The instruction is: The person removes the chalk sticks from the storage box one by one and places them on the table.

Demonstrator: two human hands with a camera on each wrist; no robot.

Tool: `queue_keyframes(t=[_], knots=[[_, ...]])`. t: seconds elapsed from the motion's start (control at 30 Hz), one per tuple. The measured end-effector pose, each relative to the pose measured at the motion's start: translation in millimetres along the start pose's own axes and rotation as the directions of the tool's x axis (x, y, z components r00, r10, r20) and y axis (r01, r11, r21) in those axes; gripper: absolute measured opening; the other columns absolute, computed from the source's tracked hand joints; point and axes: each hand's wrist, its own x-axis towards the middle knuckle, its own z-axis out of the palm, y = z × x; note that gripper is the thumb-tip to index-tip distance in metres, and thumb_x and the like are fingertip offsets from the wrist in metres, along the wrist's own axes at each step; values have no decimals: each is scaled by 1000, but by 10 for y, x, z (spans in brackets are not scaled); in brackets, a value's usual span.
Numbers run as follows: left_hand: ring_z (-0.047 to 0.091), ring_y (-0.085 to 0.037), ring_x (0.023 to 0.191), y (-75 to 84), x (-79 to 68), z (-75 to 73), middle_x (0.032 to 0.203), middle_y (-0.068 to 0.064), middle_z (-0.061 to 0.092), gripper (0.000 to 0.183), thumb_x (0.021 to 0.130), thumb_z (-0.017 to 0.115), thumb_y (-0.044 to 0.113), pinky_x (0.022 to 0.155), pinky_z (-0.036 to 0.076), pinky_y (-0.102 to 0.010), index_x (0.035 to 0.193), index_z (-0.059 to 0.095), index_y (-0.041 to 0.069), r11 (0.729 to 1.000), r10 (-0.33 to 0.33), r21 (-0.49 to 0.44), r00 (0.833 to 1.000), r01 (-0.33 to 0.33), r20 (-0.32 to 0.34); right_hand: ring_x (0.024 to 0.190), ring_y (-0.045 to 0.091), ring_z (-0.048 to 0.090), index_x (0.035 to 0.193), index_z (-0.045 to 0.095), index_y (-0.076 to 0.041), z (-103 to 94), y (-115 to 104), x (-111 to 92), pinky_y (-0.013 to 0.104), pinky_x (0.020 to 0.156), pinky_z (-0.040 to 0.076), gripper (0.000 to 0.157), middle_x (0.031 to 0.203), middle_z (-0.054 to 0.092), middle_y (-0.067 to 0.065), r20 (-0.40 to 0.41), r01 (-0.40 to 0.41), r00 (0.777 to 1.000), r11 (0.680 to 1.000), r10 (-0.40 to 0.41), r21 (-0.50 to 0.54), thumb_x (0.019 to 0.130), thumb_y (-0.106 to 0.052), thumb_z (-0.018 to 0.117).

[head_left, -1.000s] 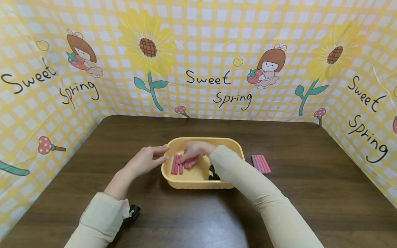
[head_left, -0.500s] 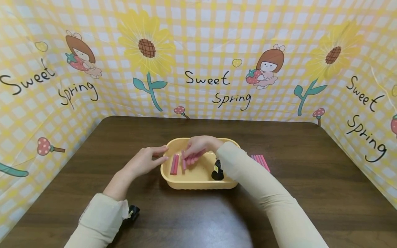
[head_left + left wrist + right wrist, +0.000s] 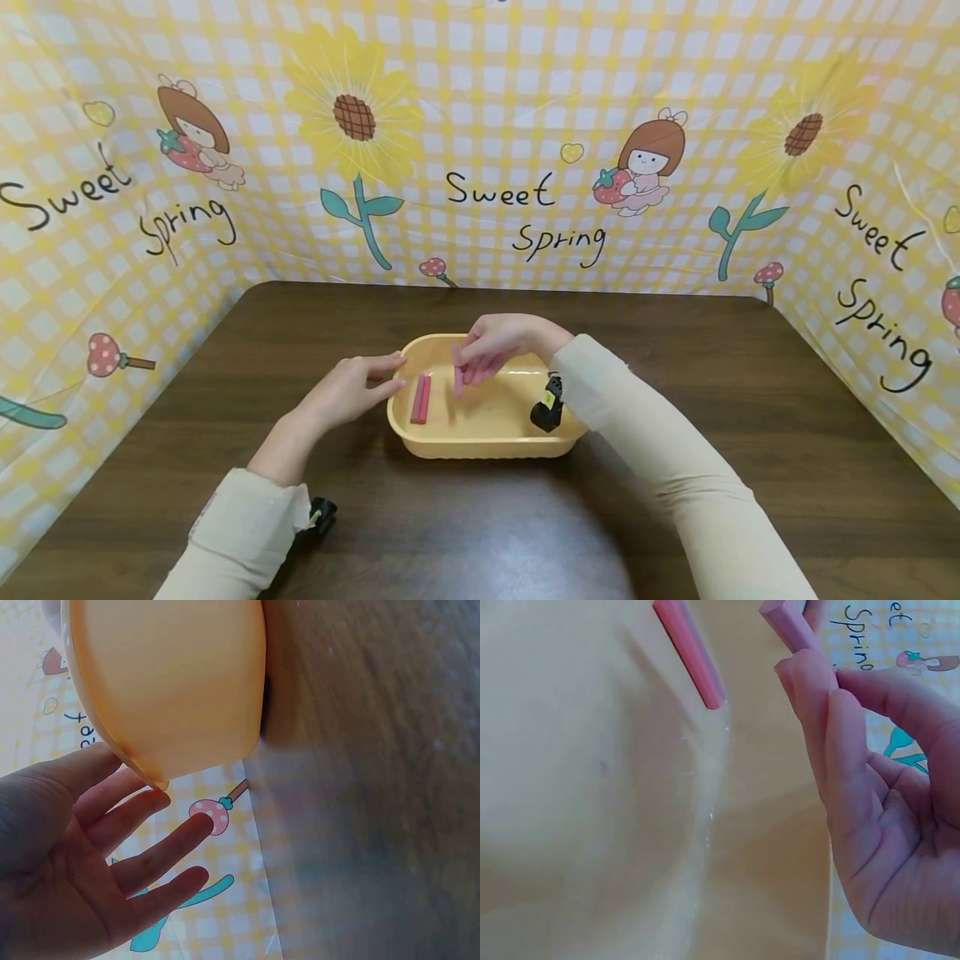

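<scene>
A pale yellow oval tub [image 3: 480, 446] stands in the middle of the table. My right hand [image 3: 498, 342] is raised over its far side and pinches a mauve-pink stick [image 3: 459, 371] with angular sides between thumb and fingers. In the right wrist view that stick [image 3: 789, 621] points out past the fingertips. Two sticks, one of them red-pink [image 3: 424, 400], lie side by side on the tub's floor at the left. My left hand [image 3: 348, 387] touches the tub's left rim, with thumb and fingers spread and nearly straight. In the left wrist view the hand [image 3: 90, 847] sits under the tub's edge.
Dark brown wooden table [image 3: 480, 533] surrounds the tub. A yellow checked cloth [image 3: 487, 108] hangs behind and at both sides. Black wrist cameras hang under both sleeves, the right one [image 3: 547, 406] over the tub. The right sleeve [image 3: 660, 442] covers the table right of the tub.
My right hand has picked up one stick from the tub and lifted it up and to the right. The sleeve now hides the row of sticks beside the tub. The left hand stays put.
</scene>
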Motion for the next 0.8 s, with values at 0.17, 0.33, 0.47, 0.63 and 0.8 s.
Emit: queue_keyframes(t=[0.17, 0.33, 0.47, 0.63, 0.8], knots=[[54, -36, 120, 0, 3, 6, 137, -21, 48, 45, 92, 59, 19, 98, 45, -49, 132, 51, 0, 1000, -2, -1, 1000, 2, -2, 69, 9, 68, 96, 67, 0, -50, 48, -118, 34, 82, 57, 26, 80, 73, 3, 7, 33, 999, 999, -33, 22, 95, -21, 52], [54, -36, 120, 3, 2, 3, 137, -21, 47, 46, 92, 59, 20, 98, 45, -49, 133, 50, 0, 1000, -10, -7, 1000, 10, 4, 73, 11, 69, 97, 65, 0, -93, 99, -227, 31, 78, 58, 25, 90, 73, 6, 1, 67, 998, 996, -67, 57, 96, -20, 49], [53, -36, 121, 4, -3, 0, 138, -21, 46, 46, 92, 58, 20, 99, 45, -49, 133, 50, 1, 1000, -16, -10, 1000, 16, 11, 74, 12, 69, 97, 63, 0, -113, 143, -303, 24, 69, 57, 24, 93, 72, 8, -14, 77, 997, 992, -76, 97, 97, -19, 49], [53, -36, 121, 1, -3, 4, 139, -20, 46, 46, 92, 58, 20, 99, 45, -49, 133, 50, 1, 1000, -19, -11, 1000, 19, 12, 75, 12, 68, 98, 59, -2, -132, 207, -402, 23, 68, 56, 20, 94, 70, 7, -29, 96, 995, 989, -93, 116, 97, -20, 49], [54, -36, 120, -5, -2, 2, 139, -21, 46, 46, 92, 58, 20, 98, 46, -49, 133, 50, 0, 1000, -14, -11, 1000, 14, 13, 73, 11, 67, 100, 53, -4, -149, 273, -507, 23, 67, 56, 14, 91, 72, 5, -39, 119, 993, 983, -115, 139, 96, -17, 49]])
